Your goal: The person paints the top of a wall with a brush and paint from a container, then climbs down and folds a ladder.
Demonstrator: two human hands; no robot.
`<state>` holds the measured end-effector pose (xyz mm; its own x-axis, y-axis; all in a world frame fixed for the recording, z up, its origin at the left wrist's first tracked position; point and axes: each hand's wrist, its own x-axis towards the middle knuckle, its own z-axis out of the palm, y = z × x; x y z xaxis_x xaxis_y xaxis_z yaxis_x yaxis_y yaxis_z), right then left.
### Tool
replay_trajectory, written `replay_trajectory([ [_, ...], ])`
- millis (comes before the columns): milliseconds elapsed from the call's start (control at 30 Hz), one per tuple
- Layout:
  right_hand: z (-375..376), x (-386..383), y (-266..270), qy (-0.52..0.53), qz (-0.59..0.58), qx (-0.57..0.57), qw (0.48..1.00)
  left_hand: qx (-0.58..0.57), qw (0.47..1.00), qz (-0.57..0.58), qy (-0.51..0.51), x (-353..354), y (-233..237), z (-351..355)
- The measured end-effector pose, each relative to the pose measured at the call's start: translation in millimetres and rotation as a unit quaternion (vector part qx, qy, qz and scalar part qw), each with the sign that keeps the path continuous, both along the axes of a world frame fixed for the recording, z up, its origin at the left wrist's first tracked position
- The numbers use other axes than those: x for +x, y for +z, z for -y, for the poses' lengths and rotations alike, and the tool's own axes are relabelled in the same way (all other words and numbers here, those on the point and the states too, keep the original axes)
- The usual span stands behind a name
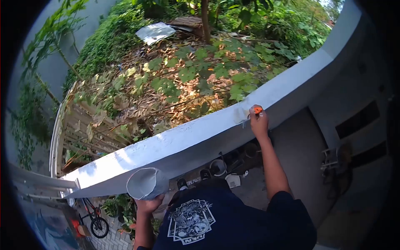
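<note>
My left hand (pixel 150 203) is closed around the underside of a pale, rough-rimmed tub (pixel 161 183), tilted so that its grey-white inside faces me. Out to the right, my right hand (pixel 259 120) grips an orange-handled tool (pixel 258 110) at the top of a white wall (pixel 179 137). I cannot tell what kind of tool it is, since the fingers cover most of it. Just left of these fingers, a greyish wet-looking patch (pixel 241 114) marks the wall top, with thin drips down its near edge.
Beyond the wall lie dry leaves, leafy vines and a pale sheet (pixel 155 33). Far below stand a bucket (pixel 218 167), a white dustpan-like piece (pixel 233 180) and potted plants (pixel 121 207). A bicycle (pixel 98 226) is at lower left, near a metal ladder-like frame (pixel 37 183).
</note>
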<state>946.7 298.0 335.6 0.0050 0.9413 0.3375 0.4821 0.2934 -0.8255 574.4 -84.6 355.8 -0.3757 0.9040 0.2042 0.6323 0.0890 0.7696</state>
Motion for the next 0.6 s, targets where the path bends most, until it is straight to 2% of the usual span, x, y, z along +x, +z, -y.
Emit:
replay_trajectory([
  [33, -14, 20, 17, -0.017, 0.102, 0.146, 0.984, 0.007, 0.999, 0.044, 0.000, -5, -13, 6],
  [133, -60, 80, 58, -0.126, 0.136, 0.181, 0.966, 0.054, 0.986, 0.157, 0.031, -4, -26, 10],
  [233, -84, 107, 95, -0.172, 0.146, 0.233, 0.946, 0.045, 0.976, 0.211, 0.028, 1, -23, 7],
  [300, -85, 107, 107, -0.212, 0.218, 0.211, 0.929, 0.056, 0.973, 0.224, 0.031, 5, -31, 6],
  [367, -79, 91, 82, -0.163, 0.277, 0.158, 0.934, 0.064, 0.970, 0.234, 0.036, 7, -35, 2],
  [400, -69, 78, 59, -0.111, 0.332, 0.179, 0.920, 0.064, 0.969, 0.234, 0.033, 10, -37, -1],
  [433, -54, 58, 41, -0.071, 0.333, 0.164, 0.926, 0.067, 0.969, 0.235, 0.031, 13, -37, -6],
  [533, -5, 4, 6, 0.045, 0.179, 0.076, 0.980, 0.073, 0.961, 0.265, 0.022, 33, -17, -25],
  [600, 3, -6, 11, 0.064, 0.149, 0.071, 0.984, 0.065, 0.966, 0.252, 0.009, 36, -15, -31],
])
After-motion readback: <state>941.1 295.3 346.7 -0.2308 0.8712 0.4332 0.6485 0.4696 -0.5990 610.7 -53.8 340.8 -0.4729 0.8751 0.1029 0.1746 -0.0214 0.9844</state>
